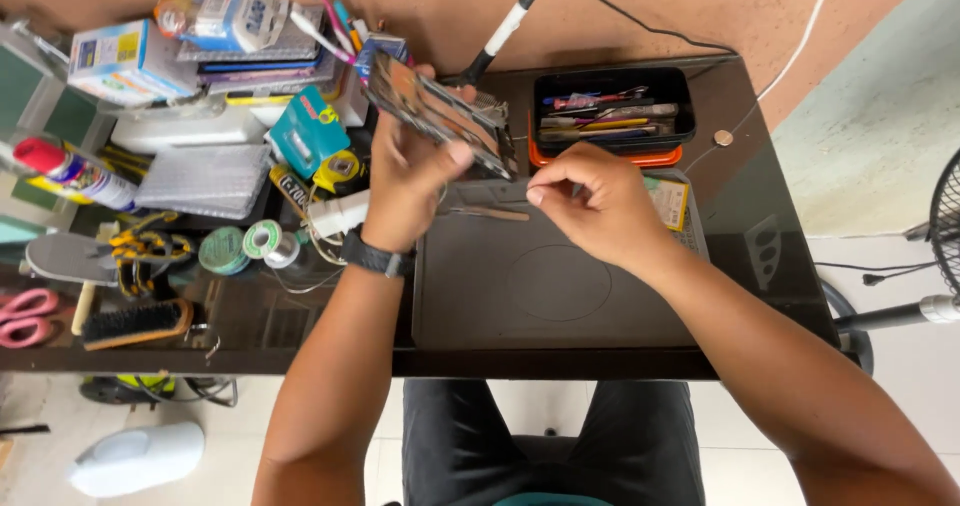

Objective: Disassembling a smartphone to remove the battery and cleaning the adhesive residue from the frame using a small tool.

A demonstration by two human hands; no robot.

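We held an opened phone (437, 112) tilted above the grey work mat (480, 296), our left hand (415, 181) clamped round its lower edge; thin, light and fragile, it seemed best gripped by the rim. Our right hand (590, 201) pinched something small, perhaps a screw. The dark desk (770, 226) sat cluttered by a tool tray (612, 111) and solder spools (245, 246).

A black tool tray (612, 106) sits behind the grey mat (540, 286); left of the mat lie solder spools (245, 246), a brush (135, 324) and pink scissors (25, 316).
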